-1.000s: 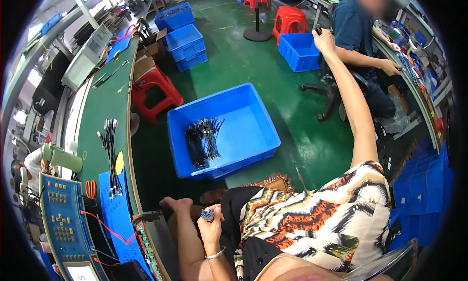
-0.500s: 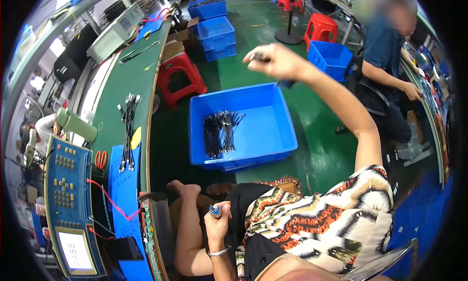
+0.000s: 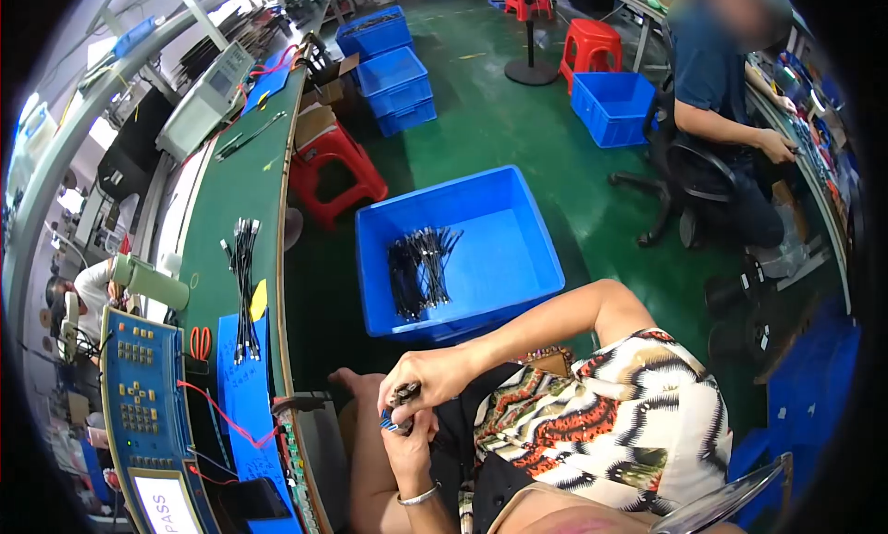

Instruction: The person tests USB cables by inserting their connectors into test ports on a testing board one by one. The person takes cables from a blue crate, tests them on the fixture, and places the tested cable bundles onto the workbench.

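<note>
My right hand is closed on a bundle of short cables whose dark, metallic ends stick out of the fist. Directly below it, my left hand, with a bracelet at the wrist, is closed round the blue-tipped end of a cable bundle. The two hands meet over my lap, so most of what they grip is hidden. Beyond them on the floor, a large blue bin holds a pile of short black cables. Another bunch of black cables lies on the green bench at left.
The green-topped bench carries a blue tester reading PASS, red-handled scissors, a phone and a green bottle. Red stools and stacked blue crates stand beyond. A co-worker sits at right.
My right hand has come down from above the blue bin to my left hand, bringing its cable bundle. My left hand stays over my lap. The view has shifted slightly.
</note>
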{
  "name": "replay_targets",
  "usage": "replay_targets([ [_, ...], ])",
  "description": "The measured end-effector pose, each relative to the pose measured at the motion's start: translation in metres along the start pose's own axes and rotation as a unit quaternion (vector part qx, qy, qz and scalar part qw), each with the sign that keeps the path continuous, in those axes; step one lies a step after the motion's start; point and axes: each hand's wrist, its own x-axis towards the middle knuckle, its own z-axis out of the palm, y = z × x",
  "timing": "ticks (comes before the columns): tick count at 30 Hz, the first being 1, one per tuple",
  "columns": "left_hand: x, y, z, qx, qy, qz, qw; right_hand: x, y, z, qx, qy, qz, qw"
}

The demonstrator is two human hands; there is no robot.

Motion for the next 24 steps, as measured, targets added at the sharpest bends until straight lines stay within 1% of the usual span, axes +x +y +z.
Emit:
replay_targets([
  [1,0.0,-0.002,-0.002,-0.012,-0.004,0.004,1.0,0.001,0.001,0.002,-0.01,0.014,-0.031,0.999],
  [3,-0.001,-0.001,-0.003,-0.024,-0.018,0.004,1.0,0.004,0.002,0.006,-0.022,0.02,-0.047,0.998],
  [5,-0.002,-0.002,-0.005,-0.036,0.001,-0.006,0.999,0.007,0.001,0.006,-0.043,0.039,-0.083,0.995],
  [6,-0.002,-0.002,-0.006,-0.048,0.018,-0.017,0.999,0.008,0.002,0.007,-0.043,0.039,-0.082,0.995],
  [9,-0.002,0.003,-0.006,-0.054,0.008,0.011,0.998,0.008,0.005,0.009,-0.042,0.059,-0.096,0.993],
  [10,-0.003,0.004,-0.007,-0.054,0.0,0.025,0.998,0.007,0.005,0.008,-0.033,0.053,-0.085,0.994],
  [12,-0.003,0.006,-0.006,-0.049,-0.005,0.016,0.999,0.005,0.006,0.01,-0.022,0.05,-0.073,0.996],
  [14,-0.003,0.01,0.0,-0.062,0.027,0.021,0.998,0.004,0.008,0.011,-0.008,0.058,-0.01,0.998],
  [15,-0.004,0.009,0.001,-0.062,0.027,0.018,0.998,0.006,0.01,0.013,0.001,0.079,-0.034,0.996],
  [16,-0.005,0.009,0.002,-0.061,0.036,0.026,0.997,0.006,0.013,0.015,0.003,0.08,-0.033,0.996],
  [18,-0.006,0.008,0.003,-0.059,0.055,0.044,0.996,0.008,0.015,0.018,0.054,0.092,0.019,0.994],
  [20,-0.007,0.005,-0.002,-0.037,0.046,0.045,0.997,0.009,0.007,0.015,0.065,0.105,0.012,0.992],
  [22,-0.008,0.007,0.001,-0.042,0.076,0.075,0.993,0.008,-0.007,0.009,0.154,0.08,0.113,0.978],
  [24,-0.008,0.006,0.0,-0.041,0.074,0.078,0.993,0.011,-0.002,0.011,0.171,0.091,0.103,0.976],
])
